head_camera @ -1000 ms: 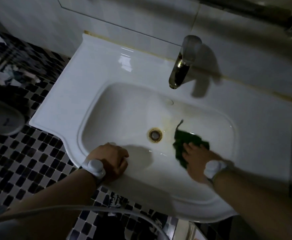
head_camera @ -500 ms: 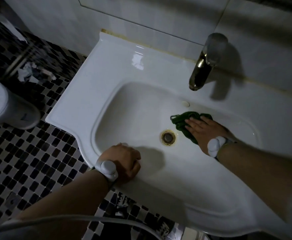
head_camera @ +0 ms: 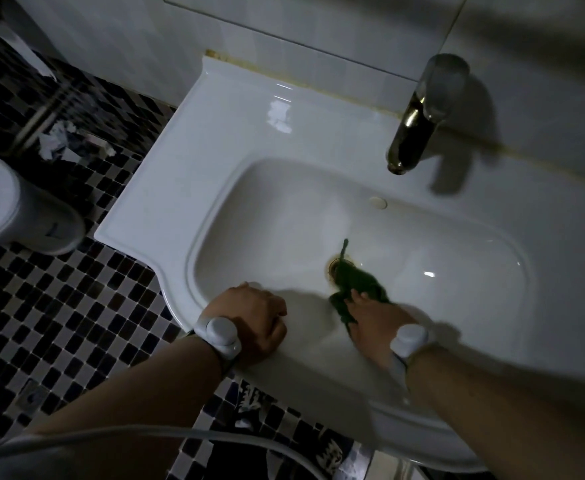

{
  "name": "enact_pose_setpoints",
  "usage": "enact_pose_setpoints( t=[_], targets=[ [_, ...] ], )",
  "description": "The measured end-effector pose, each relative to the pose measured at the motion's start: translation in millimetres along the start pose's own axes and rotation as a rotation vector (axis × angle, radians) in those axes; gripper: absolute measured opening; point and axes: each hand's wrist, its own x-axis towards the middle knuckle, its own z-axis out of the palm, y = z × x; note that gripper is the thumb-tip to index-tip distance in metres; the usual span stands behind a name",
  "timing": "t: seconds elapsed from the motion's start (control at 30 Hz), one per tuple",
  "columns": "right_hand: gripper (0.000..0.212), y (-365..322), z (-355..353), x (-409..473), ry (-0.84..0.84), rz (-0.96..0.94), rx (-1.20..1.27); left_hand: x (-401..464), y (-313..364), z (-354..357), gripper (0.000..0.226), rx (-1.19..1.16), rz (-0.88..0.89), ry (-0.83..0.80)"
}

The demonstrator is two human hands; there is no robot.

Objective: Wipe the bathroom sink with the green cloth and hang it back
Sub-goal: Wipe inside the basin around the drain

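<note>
The white bathroom sink (head_camera: 235, 140) fills the middle of the view, its basin dim and shadowed. A dark green cloth (head_camera: 355, 280) lies crumpled in the basin, covering most of the brass drain (head_camera: 332, 266). My right hand (head_camera: 376, 323) presses flat on the near part of the cloth, fingers spread over it. My left hand (head_camera: 253, 322) curls over the sink's front rim, left of the cloth. Both wrists wear white bands.
A brass tap (head_camera: 419, 116) stands at the back right of the sink under the white tiled wall. A white toilet (head_camera: 10, 206) sits at the left on the black-and-white mosaic floor (head_camera: 59, 323). Crumpled paper (head_camera: 59, 143) lies by the wall. A white hose (head_camera: 145, 434) crosses the bottom.
My right hand has dragged the cloth from behind the drain toward me, over the drain and onto the near basin wall. The left hand stays on the rim.
</note>
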Motion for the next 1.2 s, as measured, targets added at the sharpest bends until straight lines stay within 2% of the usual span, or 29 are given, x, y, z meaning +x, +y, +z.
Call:
enact_pose_setpoints(
  t=[0.07,0.17,0.23,0.27,0.4,0.53,0.73,0.87,0.97,1.07,1.2],
  targets=[
    [0.054,-10,5,-10,0.021,-0.042,0.042,-1,0,0,0.044,-0.002,-0.001,-0.003],
    [0.055,1,-6,-10,-0.040,-0.116,-0.058,0,0,0,0.044,-0.015,-0.006,-0.020],
    [0.056,22,-14,-3,-0.072,-0.190,-0.223,1,0,0,0.044,-0.018,-0.004,-0.032],
    [0.057,31,-18,3,-0.034,-0.238,-0.331,-1,-1,0,0.043,-0.016,-0.004,-0.034],
    [0.056,77,-46,29,0.150,-0.167,-0.665,0,-1,1,0.041,-0.016,-0.002,-0.018],
    [0.054,82,-92,53,0.180,-0.229,-0.888,0,-1,2,0.040,-0.005,0.007,0.007],
    [0.051,106,-114,22,0.285,-0.285,-0.916,0,1,0,0.040,0.017,0.026,0.021],
    [0.052,140,-76,-19,0.212,-0.232,-0.882,-1,-1,1,0.040,0.020,0.014,0.028],
    [0.050,136,-85,-21,0.167,-0.243,-0.851,0,-1,3,0.041,0.012,0.006,0.033],
    [0.052,112,-117,6,0.280,-0.261,-0.989,1,-1,5,0.040,0.016,0.009,0.036],
    [0.055,81,-143,27,0.164,-0.194,-1.231,1,-2,4,0.039,0.001,0.005,0.034]
  ],
)
